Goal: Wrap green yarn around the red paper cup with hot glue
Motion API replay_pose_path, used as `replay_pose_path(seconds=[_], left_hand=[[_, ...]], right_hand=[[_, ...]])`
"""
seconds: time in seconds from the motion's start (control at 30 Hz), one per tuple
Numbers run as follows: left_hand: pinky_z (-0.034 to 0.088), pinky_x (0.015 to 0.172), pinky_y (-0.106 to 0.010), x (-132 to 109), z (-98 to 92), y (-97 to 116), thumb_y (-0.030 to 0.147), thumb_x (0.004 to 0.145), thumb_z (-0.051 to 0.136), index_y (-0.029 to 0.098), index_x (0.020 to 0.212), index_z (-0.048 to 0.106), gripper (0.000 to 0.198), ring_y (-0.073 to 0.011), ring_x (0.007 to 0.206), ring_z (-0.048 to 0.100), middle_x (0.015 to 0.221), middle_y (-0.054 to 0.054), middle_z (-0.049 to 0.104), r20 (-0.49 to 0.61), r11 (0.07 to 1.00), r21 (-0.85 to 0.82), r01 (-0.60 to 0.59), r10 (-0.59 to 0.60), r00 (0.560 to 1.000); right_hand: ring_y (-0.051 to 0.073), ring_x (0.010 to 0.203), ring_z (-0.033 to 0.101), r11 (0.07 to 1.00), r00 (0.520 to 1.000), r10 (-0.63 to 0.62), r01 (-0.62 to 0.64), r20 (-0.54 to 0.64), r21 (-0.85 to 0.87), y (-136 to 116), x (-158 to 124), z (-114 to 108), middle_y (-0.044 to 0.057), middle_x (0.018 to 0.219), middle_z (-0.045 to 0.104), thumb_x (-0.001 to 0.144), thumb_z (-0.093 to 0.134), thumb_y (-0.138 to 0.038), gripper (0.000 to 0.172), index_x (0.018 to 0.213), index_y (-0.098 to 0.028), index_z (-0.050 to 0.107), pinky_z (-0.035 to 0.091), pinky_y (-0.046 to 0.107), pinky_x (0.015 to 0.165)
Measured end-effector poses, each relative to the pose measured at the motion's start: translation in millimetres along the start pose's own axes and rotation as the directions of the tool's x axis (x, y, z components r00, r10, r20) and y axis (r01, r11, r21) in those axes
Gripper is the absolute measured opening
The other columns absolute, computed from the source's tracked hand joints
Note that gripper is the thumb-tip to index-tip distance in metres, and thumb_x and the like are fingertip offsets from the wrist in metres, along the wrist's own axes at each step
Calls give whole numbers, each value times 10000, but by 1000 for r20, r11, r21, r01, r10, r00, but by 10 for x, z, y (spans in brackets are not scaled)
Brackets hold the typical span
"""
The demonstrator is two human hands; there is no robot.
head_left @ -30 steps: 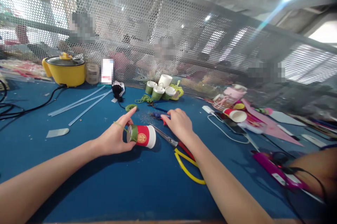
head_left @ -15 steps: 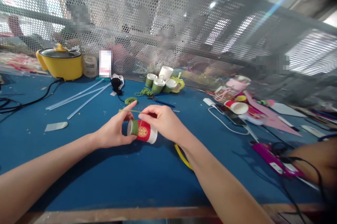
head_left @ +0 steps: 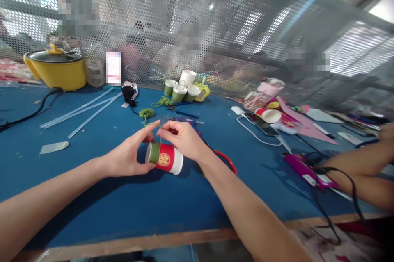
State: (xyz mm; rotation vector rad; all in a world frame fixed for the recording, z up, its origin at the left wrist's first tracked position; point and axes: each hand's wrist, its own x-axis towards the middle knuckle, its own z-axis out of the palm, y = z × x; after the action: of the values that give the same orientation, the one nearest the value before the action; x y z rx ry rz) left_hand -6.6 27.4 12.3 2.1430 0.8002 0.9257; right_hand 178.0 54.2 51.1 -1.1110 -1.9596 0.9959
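My left hand [head_left: 127, 155] is closed around a small paper cup [head_left: 166, 158], which is tipped on its side above the blue table. The cup is red and white with a gold emblem. Green yarn [head_left: 154, 153] is wound around its left end. Over the cup, my right hand [head_left: 181, 138] pinches a strand of that yarn between thumb and fingertips. The strand runs down to the wound band. Behind my hands lies a small coil of green yarn [head_left: 146, 113].
Several green-wrapped cups [head_left: 178, 93] stand at the mesh panel. Clear glue sticks [head_left: 92, 119] and a yellow electric pot [head_left: 57, 71] are left. Partly under my right forearm is a red curved handle [head_left: 228, 160]. Rightward lie a phone [head_left: 261, 124], a purple power strip [head_left: 304, 171] and another person's arm [head_left: 357, 163].
The view has shifted, so table items appear further left. The yarn strand, stretched across between my hands before, now runs down to the cup. More of the other person's arm shows.
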Motion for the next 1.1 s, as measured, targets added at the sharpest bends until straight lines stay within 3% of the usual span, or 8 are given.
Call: replay_pose_path(seconds=[0.2, 0.4, 0.57, 0.77, 0.93, 1.1], left_hand=[[412, 988, -425, -21, 17, 12, 141, 686, 622, 221, 1424, 145, 882, -221, 1026, 523, 1072, -69, 501, -12, 995, 72, -69, 70, 997], [416, 992, -457, -37, 17, 29, 125, 709, 615, 297, 1435, 72, 923, -247, 1088, 502, 1139, -79, 499, -10, 976, 168, -141, 144, 989], [405, 1007, -460, -43, 11, 13, 125, 719, 614, 278, 1438, 78, 910, -261, 1128, 488, 1195, -102, 479, 7, 979, 147, -140, 141, 990], [383, 1005, -477, -28, -7, -12, 276, 730, 675, 211, 1439, 69, 935, -260, 1084, 507, 1142, -111, 504, 9, 998, -37, 42, -42, 999], [448, 890, -434, -9, -5, -23, 328, 752, 659, 192, 1438, 62, 919, -225, 937, 564, 1009, -77, 552, 95, 948, -202, 248, -233, 968], [467, 799, -376, -6, 3, -36, 320, 752, 656, 213, 1434, 91, 892, -182, 830, 550, 980, -59, 536, 81, 930, -263, 256, -243, 967]], right_hand=[[107, 596, 457, 996, 997, 76, -75, 13, -49, 70, -19, 36, -21, 628, 542, 790, 564, -268, 161, 669, -162, 579, 368, 248, 578], [99, 591, 429, 979, 997, 70, -66, 16, -194, 80, -45, 54, -28, 632, 515, 818, 547, -248, 164, 677, -171, 515, 335, 229, 546], [107, 588, 433, 950, 995, 85, -62, 60, -307, 64, -68, 50, -21, 645, 515, 872, 475, -258, 186, 702, -182, 465, 315, 237, 534], [127, 641, 486, 922, 999, 36, -17, 40, -387, 9, -118, 82, -5, 693, 550, 871, 473, -240, 166, 713, -191, 463, 350, 267, 600], [130, 657, 471, 894, 999, -46, 52, 23, -445, -59, -160, 111, -5, 710, 512, 872, 480, -215, 202, 681, -198, 417, 354, 274, 627], [130, 655, 456, 895, 996, -84, 77, 3, -439, -58, -173, 119, -9, 718, 487, 871, 482, -207, 198, 688, -202, 407, 356, 275, 630]])
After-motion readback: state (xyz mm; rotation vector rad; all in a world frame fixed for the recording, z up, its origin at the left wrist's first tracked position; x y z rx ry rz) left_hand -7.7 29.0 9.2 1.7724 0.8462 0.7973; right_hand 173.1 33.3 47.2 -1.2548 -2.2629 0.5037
